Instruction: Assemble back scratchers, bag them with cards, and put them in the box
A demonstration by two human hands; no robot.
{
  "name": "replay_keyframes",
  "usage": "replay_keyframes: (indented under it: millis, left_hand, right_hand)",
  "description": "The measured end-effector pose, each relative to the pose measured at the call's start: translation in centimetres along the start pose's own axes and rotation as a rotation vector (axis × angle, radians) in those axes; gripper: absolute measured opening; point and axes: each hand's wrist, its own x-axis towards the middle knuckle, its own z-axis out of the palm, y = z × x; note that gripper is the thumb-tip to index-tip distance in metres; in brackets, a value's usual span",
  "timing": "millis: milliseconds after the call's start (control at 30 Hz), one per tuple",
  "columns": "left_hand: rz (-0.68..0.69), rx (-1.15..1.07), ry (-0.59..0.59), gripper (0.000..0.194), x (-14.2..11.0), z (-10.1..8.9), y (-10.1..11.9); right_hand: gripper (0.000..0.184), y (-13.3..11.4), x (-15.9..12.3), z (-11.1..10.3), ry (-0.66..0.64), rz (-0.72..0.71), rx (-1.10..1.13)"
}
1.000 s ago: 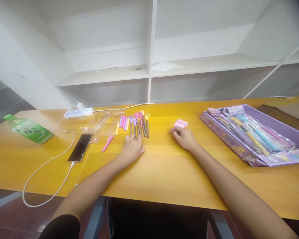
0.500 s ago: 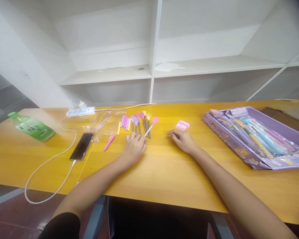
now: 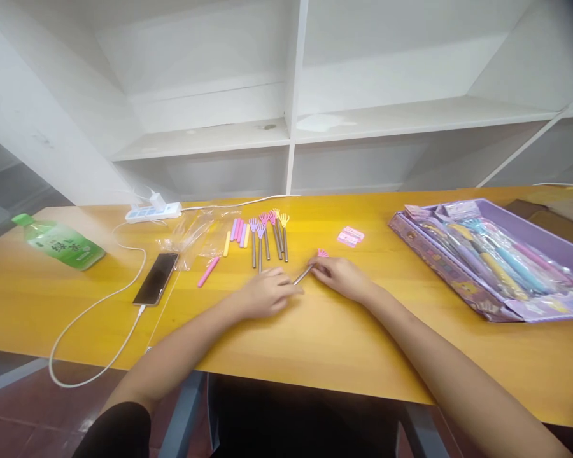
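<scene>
One pink-headed rod (image 3: 304, 274) in hand, slanting between the two hands over the yellow table (image 3: 353, 343). Right hand (image 3: 341, 277) pinches it just below its small pink head. Left hand (image 3: 266, 292) lies at the rod's other end, fingers bent and blurred; whether they grip it, cannot tell. Six more rods (image 3: 267, 247), by my count, lie side by side beyond the left hand, purple, pink and yellow hand-shaped heads toward the white shelves (image 3: 200, 143). Left of these, a cluster of coloured tubes (image 3: 239, 228); one loose pink tube (image 3: 209, 272) lies nearer, apart from it. Progress, as far as it shows: rods and tubes out and grouped separately; no tube seen fitted on any rod, the held one showing bare metal between the hands. Packaged pieces (image 3: 494, 264) in the purple tray (image 3: 439, 259), at right, look unopened. Pink card (image 3: 350, 236) lies beyond the right hand. Clear wrap (image 3: 191, 238) crumpled left of the tubes, near the phone (image 3: 155, 280).
</scene>
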Motion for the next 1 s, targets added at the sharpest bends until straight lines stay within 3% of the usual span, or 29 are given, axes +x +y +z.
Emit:
replay_keyframes:
  millis: [67,200,233,300,400,500,600,700,800,900,1000]
  left_hand:
    - [-0.036,0.026,-0.068,0.039,-0.2,-2.6,0.1]
    - [-0.554,0.438,0.065,0.030,-1.9,-7.1,-1.1]
    - [-0.683,0.579,0.062,0.030,-2.7,-7.7,-1.7]
    - [-0.894,0.759,-0.057,0.032,-4.5,-8.2,-3.1]
    - [-1.003,0.824,-0.213,0.035,-7.2,-8.0,-4.7]
    - [-1.013,0.863,-0.185,0.031,-8.4,-7.7,-4.6]
    - [-0.945,0.844,-0.107,0.022,-7.1,-7.5,-3.4]
    - [-0.774,0.676,-0.033,0.017,-4.1,-6.2,-2.5]
    - [-0.556,0.457,0.012,0.019,-1.3,-3.8,-2.8]
    - [-0.405,0.322,0.066,0.026,0.0,-1.1,-4.0]
    - [-0.297,0.220,0.111,0.036,-0.3,0.6,-5.2]
  right_hand:
    - [0.025,0.3,0.0,-0.1,0.018,-0.013,-0.045]
    - [0.024,0.8,0.0,-0.3,0.061,-0.034,-0.066]
    - [0.024,0.9,0.0,-0.3,0.077,-0.038,-0.066]
    - [0.026,1.1,0.1,-0.4,0.116,-0.052,-0.069]
    - [0.028,1.2,0.1,-0.6,0.159,-0.077,-0.069]
    - [0.028,1.2,0.0,-0.7,0.189,-0.083,-0.075]
    - [0.028,1.0,0.0,-0.8,0.217,-0.065,-0.142]
    - [0.029,0.9,0.1,-1.2,0.268,-0.060,-0.241]
    - [0.024,1.1,0.3,-1.8,0.324,-0.089,-0.290]
    - [0.023,1.8,0.2,-2.6,0.248,-0.089,-0.216]
    - [0.027,2.6,-0.1,-3.4,0.103,-0.067,-0.083]
